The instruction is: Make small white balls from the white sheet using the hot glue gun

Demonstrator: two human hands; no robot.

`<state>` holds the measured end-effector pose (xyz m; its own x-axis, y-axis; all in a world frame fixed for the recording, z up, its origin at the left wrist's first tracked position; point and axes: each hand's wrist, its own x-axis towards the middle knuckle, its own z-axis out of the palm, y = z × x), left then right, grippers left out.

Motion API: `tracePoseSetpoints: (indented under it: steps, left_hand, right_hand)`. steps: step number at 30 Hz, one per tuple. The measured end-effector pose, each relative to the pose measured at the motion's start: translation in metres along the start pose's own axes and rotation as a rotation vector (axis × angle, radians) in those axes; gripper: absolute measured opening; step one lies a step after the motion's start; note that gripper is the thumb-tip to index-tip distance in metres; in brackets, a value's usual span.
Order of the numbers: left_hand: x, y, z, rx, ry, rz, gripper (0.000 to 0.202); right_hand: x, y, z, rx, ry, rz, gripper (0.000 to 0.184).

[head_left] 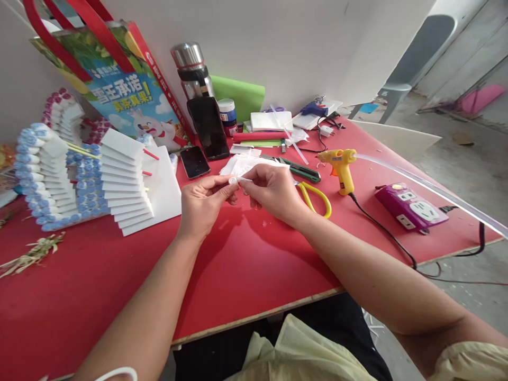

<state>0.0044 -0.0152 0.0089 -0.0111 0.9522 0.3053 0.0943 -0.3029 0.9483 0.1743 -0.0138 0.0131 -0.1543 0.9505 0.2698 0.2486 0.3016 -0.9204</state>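
A: Hands?
B: Your left hand pinches a small white piece — your right hand pinches what looks like its thin end, above the red table.
A: Step?
B: Likely shaping it. Next move probably wants a steady left pinch; glue gun sits off right.

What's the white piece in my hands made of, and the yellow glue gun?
Small, slender white piece: perhaps matte paper, looking thin, but too small for certainty. Yellow pistol-shaped glue gun: probably smooth plastic, by its even colour and moulded form.
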Motion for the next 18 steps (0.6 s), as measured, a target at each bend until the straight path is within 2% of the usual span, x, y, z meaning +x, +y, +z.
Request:
tracePoseSetpoints:
  steps: [5, 8, 13, 18]
  left_hand:
    - [0.0011, -0.0025, -0.0024, -0.003, 0.009, -0.038, 0.026]
    - [0.0010, -0.0015, -0.0034, 0.024, 0.019, -0.046, 0.026]
    - [0.0009, 0.0019, -0.0040, 0.046, 0.016, -0.093, 0.025]
    - [0.0030, 0.0008, -0.0067, -0.006, -0.047, -0.162, 0.033]
  right_hand:
    - [-0.0009, 0.0053, 0.0035, -0.273, 0.041, -0.281, 0.015]
    - [-0.0004, 0.0087, 0.0031, -0.326, 0.019, -0.375, 0.015]
    - [0.0002, 0.0099, 0.0008, -0.342, -0.029, -0.398, 0.017]
    - [0.0006, 0.0090, -0.0003, -0.351, -0.055, -0.394, 0.017]
